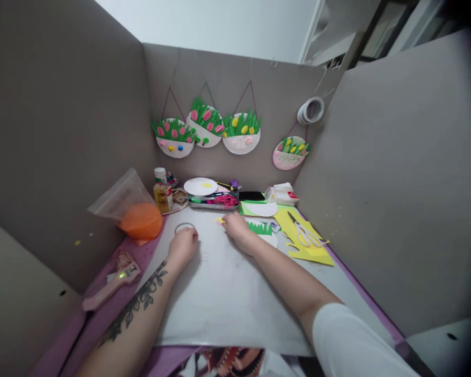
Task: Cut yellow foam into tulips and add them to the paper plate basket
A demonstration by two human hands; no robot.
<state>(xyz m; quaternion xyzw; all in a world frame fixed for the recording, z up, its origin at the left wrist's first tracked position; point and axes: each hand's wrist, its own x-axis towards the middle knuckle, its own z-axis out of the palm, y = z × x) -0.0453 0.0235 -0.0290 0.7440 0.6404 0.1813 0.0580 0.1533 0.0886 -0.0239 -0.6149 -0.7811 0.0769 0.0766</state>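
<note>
My left hand rests on the white work surface with its fingers curled, beside a thin dark ring. Whatever those fingers may hold is hidden. My right hand reaches forward and pinches a small yellow and pink piece at its fingertips. Partly behind my right wrist lies a white paper plate piece with green paper grass. Beyond my hands sits a tray of craft supplies, with a white plate on top.
Scissors lie on yellow paper at right. At left are a glue gun, a bag of orange material and a bottle. Decorated plates hang on the grey back panel.
</note>
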